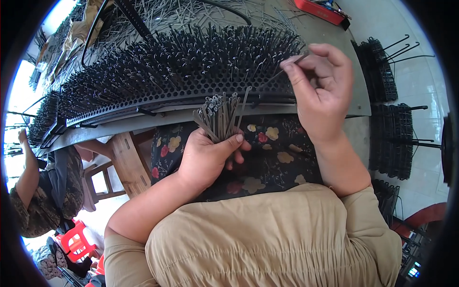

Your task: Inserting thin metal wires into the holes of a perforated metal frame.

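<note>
A: What is the left hand (206, 158) doing?

B: It is closed in a fist around a bundle of thin grey metal rods (219, 117). The thumb lies across the front of the bundle, and the rod tips fan out above the fist, just under the edge of the rack

A: And the right hand (321, 91)?

B: It is raised above and to the right of the left one. The thumb and forefinger are pinched together on a single rod (291, 65), which slants down to the left from the fingertips toward the rack

A: Which rack?

B: A long black perforated rack (181, 88) lying on the grey table (356, 103), right in front of both hands. Its holes hold rows and rows of upright rods (201, 52), packed thick over nearly all of it. The pinched rod meets it at the near right end

A: Anything else holding things?

B: Beyond the right hand, at the far corner of the table, there is a red tray (318, 10); what is in it is too small to tell. Further right of that hand, stacks of black racks (391, 138) stand on the pale floor, with bent wires sticking out of them

A: And below the hands?

B: A dark flowered cloth (272, 148) on the person's lap, just under the left fist. Well off to the left of that hand sits another person (43, 191), near a wooden stool (122, 165) and a red plastic stool (76, 241)
</note>
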Demonstrator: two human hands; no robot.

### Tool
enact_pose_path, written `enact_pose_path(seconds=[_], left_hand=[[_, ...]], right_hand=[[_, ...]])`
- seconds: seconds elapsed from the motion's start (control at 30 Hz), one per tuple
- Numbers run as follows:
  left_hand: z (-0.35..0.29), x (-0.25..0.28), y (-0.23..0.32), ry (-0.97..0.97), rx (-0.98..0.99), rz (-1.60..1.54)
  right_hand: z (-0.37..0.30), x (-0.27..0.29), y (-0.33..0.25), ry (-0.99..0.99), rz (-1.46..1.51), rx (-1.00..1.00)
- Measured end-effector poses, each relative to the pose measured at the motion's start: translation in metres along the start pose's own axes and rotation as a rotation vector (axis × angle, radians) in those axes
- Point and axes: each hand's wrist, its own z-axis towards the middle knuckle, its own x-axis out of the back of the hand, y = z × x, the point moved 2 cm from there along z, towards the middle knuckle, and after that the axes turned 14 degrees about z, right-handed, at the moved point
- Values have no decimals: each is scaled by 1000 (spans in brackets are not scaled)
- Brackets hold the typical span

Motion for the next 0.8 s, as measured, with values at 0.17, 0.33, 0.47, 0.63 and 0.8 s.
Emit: enact_pose_path(seconds=[0.17, 0.33, 0.47, 0.63, 0.8], left_hand=[[0, -1, 3, -7, 13, 70], [0, 0, 4, -45, -1, 49], [-1, 2, 7, -114, -45, 8], [-2, 0, 6, -357, -31, -69], [1, -1, 5, -246, 34, -63]], right_hand=[[8, 1, 6, -144, -332, 373], [9, -7, -5, -231, -601, 479], [-8, -6, -19, -335, -434, 442], [-25, 0, -5, -302, 542, -649], [-3, 14, -3, -5, 303, -121]])
